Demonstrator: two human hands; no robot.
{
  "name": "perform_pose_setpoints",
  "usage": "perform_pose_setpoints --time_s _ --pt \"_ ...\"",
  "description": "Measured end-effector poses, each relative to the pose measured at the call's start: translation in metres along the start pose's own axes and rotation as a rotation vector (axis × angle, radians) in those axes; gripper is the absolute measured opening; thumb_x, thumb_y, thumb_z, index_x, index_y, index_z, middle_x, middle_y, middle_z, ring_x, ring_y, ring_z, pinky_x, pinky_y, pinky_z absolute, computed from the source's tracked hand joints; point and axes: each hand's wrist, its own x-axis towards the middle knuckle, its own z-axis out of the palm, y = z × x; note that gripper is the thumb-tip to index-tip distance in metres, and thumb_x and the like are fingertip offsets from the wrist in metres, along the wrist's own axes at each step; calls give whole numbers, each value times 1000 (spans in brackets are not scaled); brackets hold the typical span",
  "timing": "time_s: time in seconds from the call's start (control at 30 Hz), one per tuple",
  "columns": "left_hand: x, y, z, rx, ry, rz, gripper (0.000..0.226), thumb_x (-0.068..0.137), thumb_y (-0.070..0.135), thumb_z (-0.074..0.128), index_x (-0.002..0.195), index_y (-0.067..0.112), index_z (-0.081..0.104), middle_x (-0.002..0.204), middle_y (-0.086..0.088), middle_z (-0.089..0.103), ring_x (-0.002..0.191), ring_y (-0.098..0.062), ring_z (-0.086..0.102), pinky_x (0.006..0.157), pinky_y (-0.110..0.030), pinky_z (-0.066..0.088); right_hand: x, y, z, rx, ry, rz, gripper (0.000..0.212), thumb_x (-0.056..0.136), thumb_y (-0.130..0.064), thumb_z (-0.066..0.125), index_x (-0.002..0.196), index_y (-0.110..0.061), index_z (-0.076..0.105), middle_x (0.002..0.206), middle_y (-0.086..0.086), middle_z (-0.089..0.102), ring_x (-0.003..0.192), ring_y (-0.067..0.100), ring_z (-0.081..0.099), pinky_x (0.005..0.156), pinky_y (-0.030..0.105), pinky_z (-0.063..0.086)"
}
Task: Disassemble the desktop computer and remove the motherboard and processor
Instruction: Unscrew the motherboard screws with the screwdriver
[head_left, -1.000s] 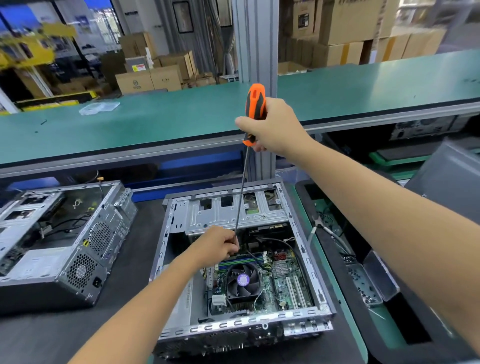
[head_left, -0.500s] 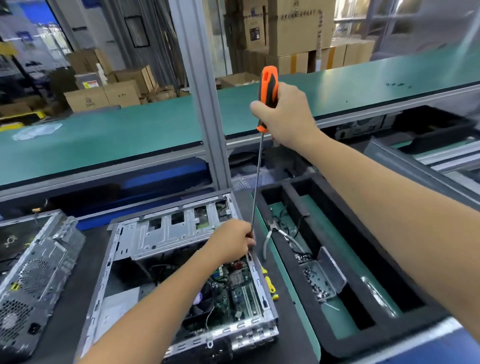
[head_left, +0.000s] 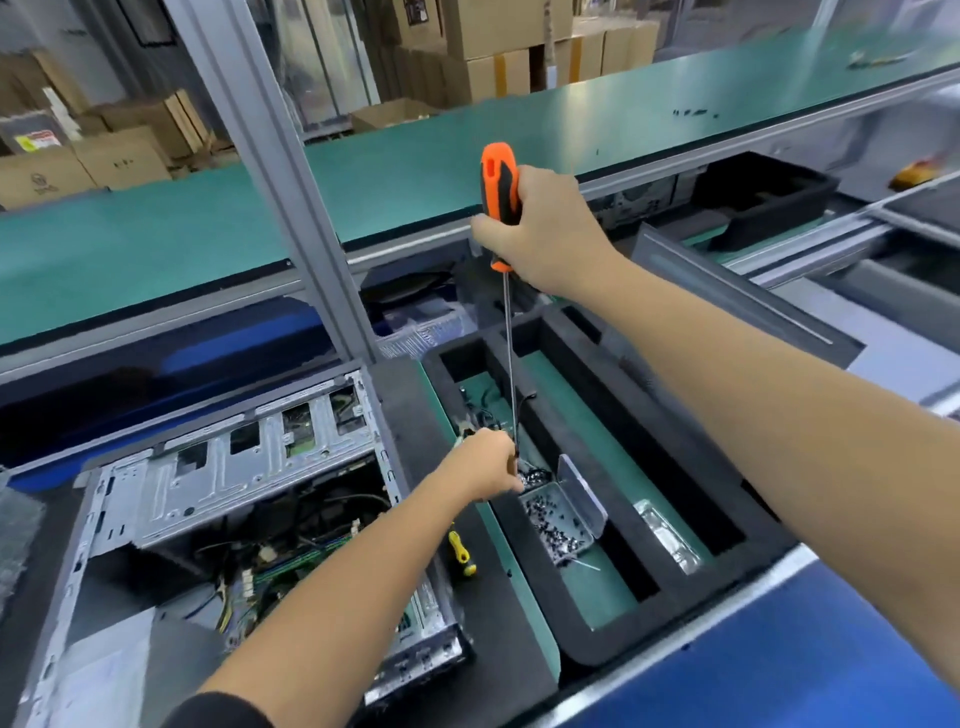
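lay opened on the dark table, lower left: the case, side panel off, so the inside could be reached from above. still seated inside it, among loose cables: the board; no processor to be made out, likely hidden under the arm or a cooler. so, by judgement, only at the screw stage, with board and processor both yet to come out.

set just beside the case on the right: a black foam tray, sectioned into wells, probably to keep removed parts sorted and within reach. stood in the middle well: a small tin, lid tipped up, full of dark screws, open presumably to take more.

held upright over tray and tin: a long screwdriver, orange and black handle high, thin shaft running straight down. wrapped firmly round the handle: the right hand, carrying the tool's weight from the top. curled at the shaft's lower end, right above the tin: the left hand, fingers closed about the tip, seemingly to pick off a screw and drop it in; no screw itself visible, so only a guess.

left lying on the table between case and tray: a small yellow tool, handy but not in use.
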Motion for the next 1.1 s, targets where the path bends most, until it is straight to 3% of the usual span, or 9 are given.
perform_pose_setpoints --time_s 0.13,0.27,0.37,0.5,0.7,0.8,0.87,0.97,1.1 --pt "18 13 11 -45 33 -4 28 83 28 71 72 4 60 78 -11 63 74 -24 58 63 -29 44 -10 20 -5 -60 -36 32 38 87 -26 62 68 -15 32 62 1 34 58 20 41 59 40 40" --pt "30 19 17 -81 16 -22 27 83 29 71 74 6 59 78 -6 59 76 -24 60 65 -33 50 -15 35 -9 -27 -44 56 31 87 -23 62 74 -9 38 68 10 39 67 36 57 67 49 51" --pt "36 19 19 -105 -5 -4 29 84 30 71 89 2 68 89 -11 66 84 -24 64 78 -40 55 -12 42 -7 -31 -60 62 31 87 -24 62 75 -8 39 68 8 41 70 40 58 66 47 51" --pt "40 16 20 -116 -14 22 32 84 33 71 89 1 71 90 -10 71 86 -23 65 82 -40 54 -10 44 0 -67 -77 42 38 87 -25 62 68 -14 32 61 0 35 57 20 36 59 32 34" --pt "34 11 12 -104 -40 59 31 86 32 69 90 1 71 91 -12 71 87 -24 66 82 -41 54 -3 34 7 -35 -84 23 35 85 -23 62 70 -12 34 60 0 32 55 22 42 54 31 38" --pt "22 9 -5 -131 -17 111 21 85 29 70 85 8 73 83 -4 70 81 -20 65 77 -34 54 5 20 8 -34 -27 -12 33 83 -24 62 69 -13 33 61 -1 29 57 18 34 54 30 31" --pt "8 4 -22 -164 34 157 14 83 25 72 80 12 73 75 3 68 71 -9 62 68 -23 50 12 2 10 -11 16 -55 33 81 -24 60 67 -16 31 60 -2 27 57 17 30 55 29 29" --pt "-18 -13 -43 -161 128 175 12 82 23 74 77 13 73 71 7 66 65 -2 57 57 -12 38 19 -33 21 50 73 -137 31 83 -23 57 67 -19 32 59 -3 26 56 15 31 54 28 32" --pt "-55 -46 -60 -179 225 129 11 82 19 74 73 13 71 75 6 67 71 -4 60 68 -19 44 25 -77 42 132 81 -248 23 88 -20 56 74 -12 40 63 5 33 56 21 42 56 31 50"
